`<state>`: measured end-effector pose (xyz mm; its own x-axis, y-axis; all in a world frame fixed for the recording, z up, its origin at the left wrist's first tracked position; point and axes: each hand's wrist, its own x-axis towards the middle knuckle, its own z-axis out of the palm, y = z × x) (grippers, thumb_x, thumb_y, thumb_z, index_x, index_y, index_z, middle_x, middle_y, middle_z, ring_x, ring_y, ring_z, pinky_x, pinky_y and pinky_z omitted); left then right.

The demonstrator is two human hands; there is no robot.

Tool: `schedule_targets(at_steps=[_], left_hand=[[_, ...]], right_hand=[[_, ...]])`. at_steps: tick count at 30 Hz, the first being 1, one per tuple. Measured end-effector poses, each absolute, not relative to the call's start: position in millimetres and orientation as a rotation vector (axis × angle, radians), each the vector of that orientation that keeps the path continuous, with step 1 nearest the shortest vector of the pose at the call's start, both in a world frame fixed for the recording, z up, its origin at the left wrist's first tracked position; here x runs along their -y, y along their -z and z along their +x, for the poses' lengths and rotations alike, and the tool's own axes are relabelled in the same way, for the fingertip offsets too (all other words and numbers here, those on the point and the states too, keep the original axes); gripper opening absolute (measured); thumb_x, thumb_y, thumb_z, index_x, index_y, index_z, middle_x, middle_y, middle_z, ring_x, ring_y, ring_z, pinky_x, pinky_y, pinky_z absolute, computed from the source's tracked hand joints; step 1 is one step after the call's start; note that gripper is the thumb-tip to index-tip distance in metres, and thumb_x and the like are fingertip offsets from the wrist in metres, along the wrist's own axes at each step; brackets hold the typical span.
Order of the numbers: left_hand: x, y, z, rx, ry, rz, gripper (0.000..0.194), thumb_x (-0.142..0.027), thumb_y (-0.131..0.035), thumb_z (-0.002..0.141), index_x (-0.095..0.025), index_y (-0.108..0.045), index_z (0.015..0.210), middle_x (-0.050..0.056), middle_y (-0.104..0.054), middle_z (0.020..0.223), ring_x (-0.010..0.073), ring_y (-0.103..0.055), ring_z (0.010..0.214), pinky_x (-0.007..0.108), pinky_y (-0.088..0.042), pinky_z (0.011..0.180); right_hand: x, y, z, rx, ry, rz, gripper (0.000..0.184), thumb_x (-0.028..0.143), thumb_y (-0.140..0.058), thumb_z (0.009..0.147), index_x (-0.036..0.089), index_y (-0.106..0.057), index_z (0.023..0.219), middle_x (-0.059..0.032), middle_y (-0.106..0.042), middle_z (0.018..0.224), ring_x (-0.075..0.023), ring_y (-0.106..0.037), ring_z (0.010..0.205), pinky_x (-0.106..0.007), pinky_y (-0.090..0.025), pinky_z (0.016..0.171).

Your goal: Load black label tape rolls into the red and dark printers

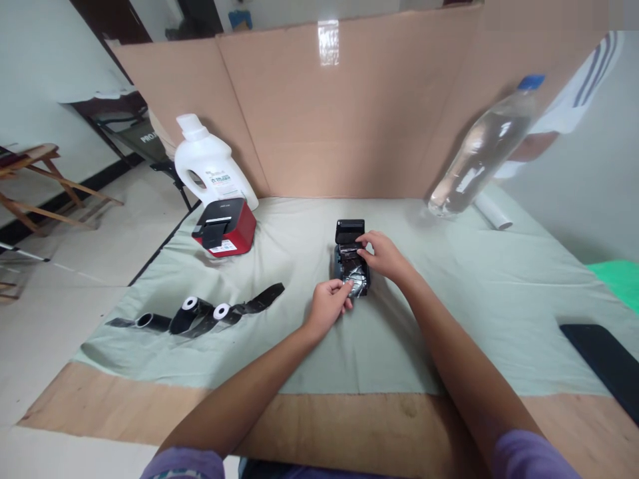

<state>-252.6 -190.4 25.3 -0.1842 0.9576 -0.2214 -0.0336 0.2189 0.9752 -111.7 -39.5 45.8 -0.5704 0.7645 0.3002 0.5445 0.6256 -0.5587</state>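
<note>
- A compact black printer (341, 259) (portable, by the look of it) stands at the middle of a counter (359, 416) spread with pale green cloth (294, 259), directly in front of the worker, where both hands meet comfortably.
- The left hand (328, 306) is at the near end, its fingers pinching glossy black film (357, 278) with the thumb on top, a hold that probably tensions the slick sheet and steadies the little machine.
- The right hand (383, 256) is at the far right side, forefinger and thumb bent close together just below the raised lid (350, 231); whether they pinch the film there cannot be told.
- The lid stands open at the far end, which leaves the inside exposed to both hands.
- Off to the left, rolls of black film (194, 320) lie with loose ends trailing over the cloth, apparently set aside from the forearms.
- Farther back sits a red-and-black printer (243, 229), a black strip (214, 234) hanging from its front.
- A white jug (214, 163) and a blue-capped clear bottle (479, 156) stand before a cardboard screen (344, 126), perhaps to brace it (another person's striped white sleeve (582, 100) shows nearby).
</note>
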Motion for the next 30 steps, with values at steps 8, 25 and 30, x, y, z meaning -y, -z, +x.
schedule_targets(at_steps=[8,25,30], left_hand=[[187,-26,-254,-1.442,-1.154,0.922,0.046,-0.060,-0.066,0.077,-0.020,-0.051,0.059,-0.001,-0.059,0.050,0.0075,-0.040,0.039,0.022,-0.026,0.042],[189,-22,-257,-1.472,-1.086,0.965,0.045,-0.052,-0.063,0.081,-0.021,-0.047,0.053,-0.002,-0.052,0.044,0.0082,-0.038,0.037,0.023,-0.026,0.042],[188,-20,-260,-1.483,-0.998,1.012,0.044,-0.046,-0.061,0.082,-0.021,-0.045,0.049,-0.002,-0.052,0.042,0.0083,-0.040,0.037,0.023,-0.027,0.042]], right_hand=[[48,-48,-125,2.289,-0.564,-1.463,0.027,0.016,-0.067,0.075,0.020,-0.070,0.102,-0.0099,-0.055,0.102,-0.0232,-0.057,0.082,-0.038,-0.047,0.080],[29,-73,-114,2.143,-0.889,-1.048,0.020,0.032,-0.064,0.082,0.019,-0.067,0.097,-0.0061,-0.067,0.105,-0.0176,-0.060,0.082,-0.035,-0.049,0.082],[43,-88,-109,2.400,-0.939,-1.189,0.016,0.030,-0.071,0.079,0.019,-0.072,0.090,-0.0090,-0.064,0.108,-0.0184,-0.061,0.082,-0.033,-0.050,0.078]])
